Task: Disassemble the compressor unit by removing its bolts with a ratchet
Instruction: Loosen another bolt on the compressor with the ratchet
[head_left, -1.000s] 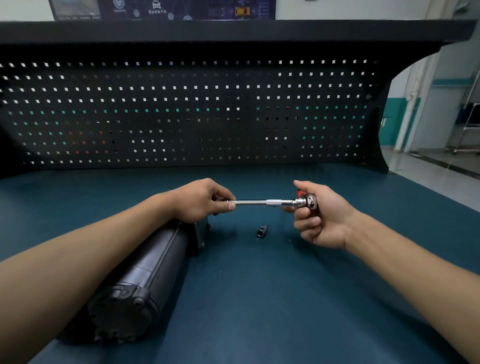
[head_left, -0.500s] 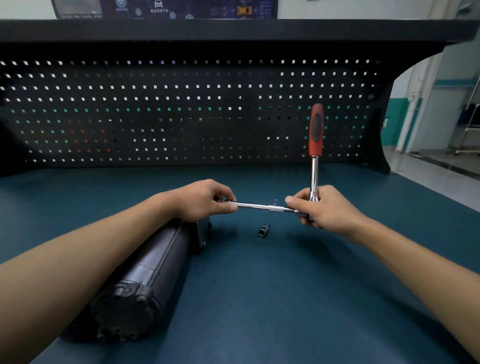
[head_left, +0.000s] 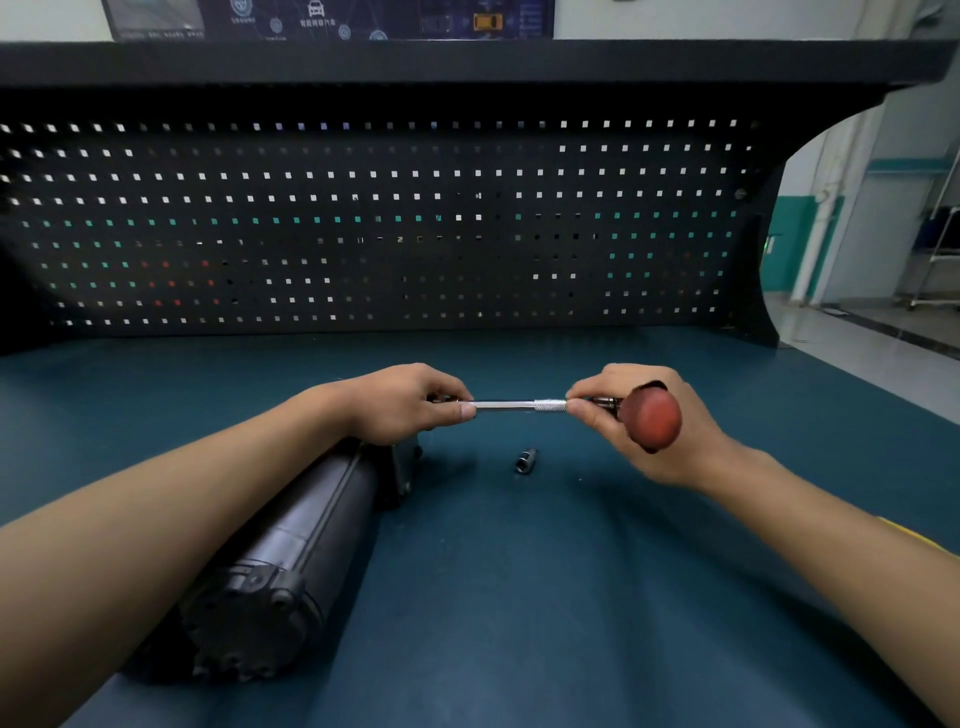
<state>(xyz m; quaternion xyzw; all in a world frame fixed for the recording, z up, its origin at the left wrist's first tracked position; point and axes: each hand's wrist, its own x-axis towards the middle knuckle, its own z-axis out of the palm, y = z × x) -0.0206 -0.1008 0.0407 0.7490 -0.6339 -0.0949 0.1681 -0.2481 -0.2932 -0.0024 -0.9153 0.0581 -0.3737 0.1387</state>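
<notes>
Left hand (head_left: 400, 402) pinches 1 end of the extension bar (head_left: 511, 405) — right hand (head_left: 693, 449) grips the ratchet (head_left: 652, 418) at the other.

I've got both bare forearms reaching in from the lower corners and converging mid-frame, with the hands level and apart. The left hand (head_left: 400, 402) is knuckles-up with fingers curled, its thumb and forefinger pinching the left end of a thin silver metal bar (head_left: 511, 405). The right hand (head_left: 675, 441) pinches the bar's knurled right end between thumb and fingertips, and a round red ratchet handle butt (head_left: 652, 418) sits in front of its palm; I can't tell which fingers carry it.
</notes>
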